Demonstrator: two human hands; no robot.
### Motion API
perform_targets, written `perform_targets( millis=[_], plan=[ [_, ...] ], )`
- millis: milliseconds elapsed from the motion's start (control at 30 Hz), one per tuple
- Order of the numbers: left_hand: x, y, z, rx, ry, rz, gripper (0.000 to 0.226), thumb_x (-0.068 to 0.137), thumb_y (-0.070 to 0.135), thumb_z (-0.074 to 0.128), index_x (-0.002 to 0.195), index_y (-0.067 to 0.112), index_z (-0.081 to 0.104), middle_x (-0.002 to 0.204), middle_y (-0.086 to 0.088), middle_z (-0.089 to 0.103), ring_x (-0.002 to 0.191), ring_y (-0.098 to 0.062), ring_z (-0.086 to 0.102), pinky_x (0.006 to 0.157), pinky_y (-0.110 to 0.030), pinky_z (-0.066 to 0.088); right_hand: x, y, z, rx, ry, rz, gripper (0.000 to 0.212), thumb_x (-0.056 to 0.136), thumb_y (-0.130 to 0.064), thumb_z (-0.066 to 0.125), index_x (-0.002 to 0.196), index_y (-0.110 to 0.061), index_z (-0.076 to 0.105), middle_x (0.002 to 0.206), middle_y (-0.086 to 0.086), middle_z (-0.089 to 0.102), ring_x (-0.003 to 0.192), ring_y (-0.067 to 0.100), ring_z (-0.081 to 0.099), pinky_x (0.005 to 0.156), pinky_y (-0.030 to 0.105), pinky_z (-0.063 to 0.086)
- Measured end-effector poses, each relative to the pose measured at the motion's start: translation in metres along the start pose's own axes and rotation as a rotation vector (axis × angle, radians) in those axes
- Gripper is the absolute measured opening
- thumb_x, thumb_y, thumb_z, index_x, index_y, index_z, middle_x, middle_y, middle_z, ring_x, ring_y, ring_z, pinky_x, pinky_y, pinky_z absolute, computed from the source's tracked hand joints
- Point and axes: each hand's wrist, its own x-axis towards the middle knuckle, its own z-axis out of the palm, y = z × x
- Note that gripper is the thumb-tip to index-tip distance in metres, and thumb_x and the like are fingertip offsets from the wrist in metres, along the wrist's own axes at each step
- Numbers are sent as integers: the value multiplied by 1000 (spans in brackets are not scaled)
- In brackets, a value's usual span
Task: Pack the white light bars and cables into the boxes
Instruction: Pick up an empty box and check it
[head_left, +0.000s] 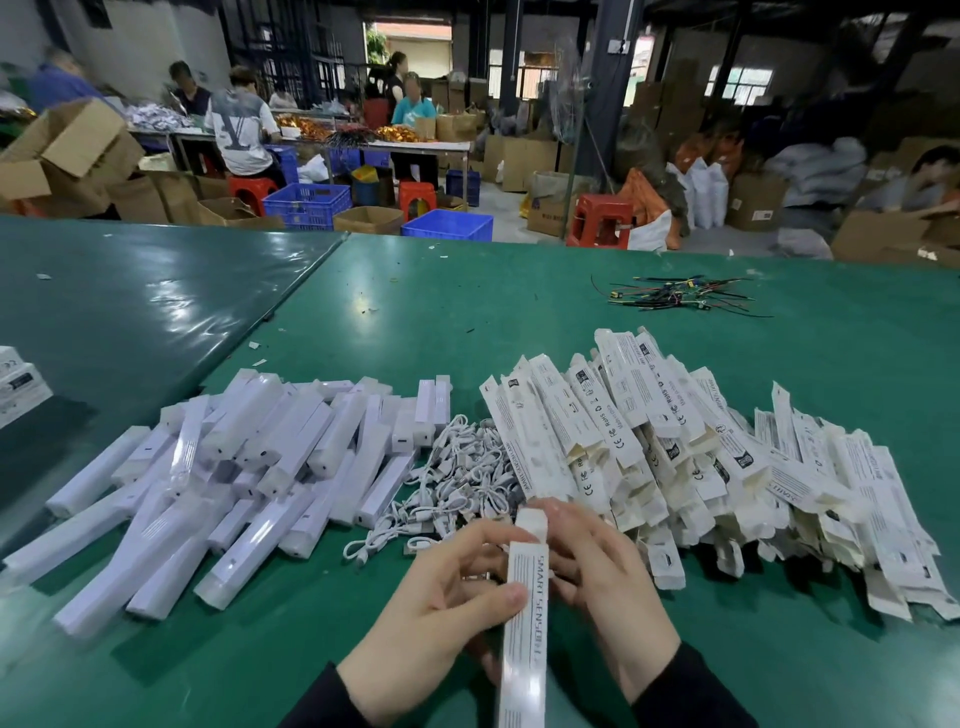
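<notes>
A long white box (523, 629) printed "SMART SENSOR" stands lengthwise between my hands, its far flap open. My left hand (436, 618) grips its left side, thumb on the printed face. My right hand (602, 577) curls round its right side near the open end. A heap of white light bars (234, 478) in clear wrap lies at the left. Coiled white cables (462, 478) are piled in the middle. Several flat white boxes (701, 457) are stacked at the right.
The green table (467, 312) carries a bunch of thin coloured wires (680, 299) at the far right and white cartons (21, 384) at the left edge. Beyond it are blue crates (447, 223), red stools, cardboard boxes and seated people.
</notes>
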Motion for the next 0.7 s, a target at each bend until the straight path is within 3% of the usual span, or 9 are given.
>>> perform_targets(
  millis=[67,233,333,400,500,600,700],
  plan=[
    [0,-2,1,15,-25,-5,33,78,27,72,110,19,67,106,-12,71,92,-25,65,87,-44,52,2,1,-1,-10,-11,38,35,71,-42,68,96,-20,78,97,9,76,90,22,72,82,33,55],
    [-2,-1,5,-29,-3,-69,36,80,20,73,115,13,63,95,-19,66,74,-24,63,80,-58,46,4,-1,-5,30,40,102,18,75,-19,73,90,-15,80,92,14,76,82,23,73,69,24,56],
    [-2,2,3,-17,-4,-90,38,81,16,71,116,6,61,98,-29,64,77,-29,64,80,-67,45,4,0,-4,26,34,133,18,78,-15,72,93,-8,79,89,18,75,77,23,72,69,26,56],
    [-2,5,2,-22,-10,-83,42,79,19,73,116,3,60,100,-33,63,81,-34,62,81,-67,45,2,-2,-2,28,18,123,14,78,-17,72,90,-16,80,89,19,75,79,23,72,70,25,58],
    [-1,5,0,-30,-8,-74,39,78,15,73,114,4,62,103,-34,64,84,-34,62,80,-50,51,0,-7,-1,33,-6,72,19,75,-23,71,91,-21,80,93,17,75,85,25,71,73,26,58],
    [-1,2,-2,-29,-1,-80,32,78,12,71,109,10,64,99,-24,69,79,-26,67,64,-28,53,-4,-9,0,20,-45,-10,28,73,-35,67,95,-24,80,96,12,76,90,25,72,76,27,59],
    [0,1,0,-50,19,-60,29,76,15,74,104,16,64,88,-14,68,70,-21,64,58,-23,48,-5,-8,2,-7,-56,-51,31,75,-41,62,96,-26,79,99,7,76,97,22,72,82,29,58]
  ],
)
